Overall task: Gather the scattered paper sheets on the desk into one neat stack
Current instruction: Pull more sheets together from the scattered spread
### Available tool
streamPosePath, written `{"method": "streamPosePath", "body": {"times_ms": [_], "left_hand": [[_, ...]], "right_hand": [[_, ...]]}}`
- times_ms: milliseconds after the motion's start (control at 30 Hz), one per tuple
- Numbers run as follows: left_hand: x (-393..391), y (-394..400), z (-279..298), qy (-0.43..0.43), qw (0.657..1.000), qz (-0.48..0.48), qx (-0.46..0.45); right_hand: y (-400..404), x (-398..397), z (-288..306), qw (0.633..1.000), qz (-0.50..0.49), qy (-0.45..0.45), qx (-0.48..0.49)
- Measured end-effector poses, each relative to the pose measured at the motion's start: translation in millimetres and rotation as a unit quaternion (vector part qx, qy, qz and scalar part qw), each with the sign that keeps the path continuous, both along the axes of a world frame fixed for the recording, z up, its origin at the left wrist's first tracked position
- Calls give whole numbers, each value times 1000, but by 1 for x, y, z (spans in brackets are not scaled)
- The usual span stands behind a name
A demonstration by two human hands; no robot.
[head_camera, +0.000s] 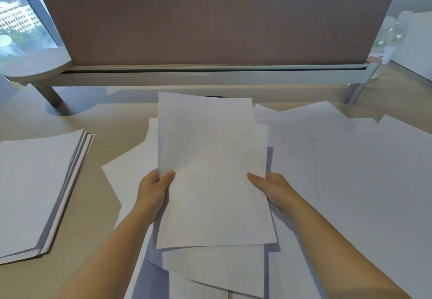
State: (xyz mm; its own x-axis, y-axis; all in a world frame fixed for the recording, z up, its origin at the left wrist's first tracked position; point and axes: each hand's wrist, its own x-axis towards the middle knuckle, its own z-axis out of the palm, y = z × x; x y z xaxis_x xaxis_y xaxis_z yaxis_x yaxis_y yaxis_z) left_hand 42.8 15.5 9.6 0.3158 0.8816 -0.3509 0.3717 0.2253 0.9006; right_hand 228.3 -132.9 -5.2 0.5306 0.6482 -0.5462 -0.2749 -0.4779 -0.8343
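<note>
- Your left hand (153, 187) pinches the left edge of the held sheet (211, 170), thumb on top; your right hand (271, 187) grips the right edge the same way. Both hold paper.
- The sheet's long axis runs from 6 to 12 o'clock, away from you, with the far end lifted off the desk (112, 116).
- The gathered stack (35, 186) lies at about 9 o'clock from the grip, well apart; its long axis leans toward 1 o'clock, so its edges are not parallel to your sheet.
- Your left hand is nearer the stack, so I judge the carry goes leftward with a slight turn.
- Loose sheets (350, 170) overlap under your hands and out to 3 o'clock, still ungathered.
</note>
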Motion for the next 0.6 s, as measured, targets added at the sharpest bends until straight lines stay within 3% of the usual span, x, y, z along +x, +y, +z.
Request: {"method": "streamPosePath", "body": {"times_ms": [200,400,500,600], "left_hand": [[25,20,1,5,997,-77,-14],[86,-6,-4,22,990,-136,10],[118,-29,-11,38,989,-140,40],[138,-51,-19,71,986,-134,63]], "right_hand": [[12,12,11,995,-59,-70,34],[-33,46,19,984,-129,-120,23],[-60,63,13,972,-188,-139,-20],[-93,83,2,952,-196,-217,-94]]}}
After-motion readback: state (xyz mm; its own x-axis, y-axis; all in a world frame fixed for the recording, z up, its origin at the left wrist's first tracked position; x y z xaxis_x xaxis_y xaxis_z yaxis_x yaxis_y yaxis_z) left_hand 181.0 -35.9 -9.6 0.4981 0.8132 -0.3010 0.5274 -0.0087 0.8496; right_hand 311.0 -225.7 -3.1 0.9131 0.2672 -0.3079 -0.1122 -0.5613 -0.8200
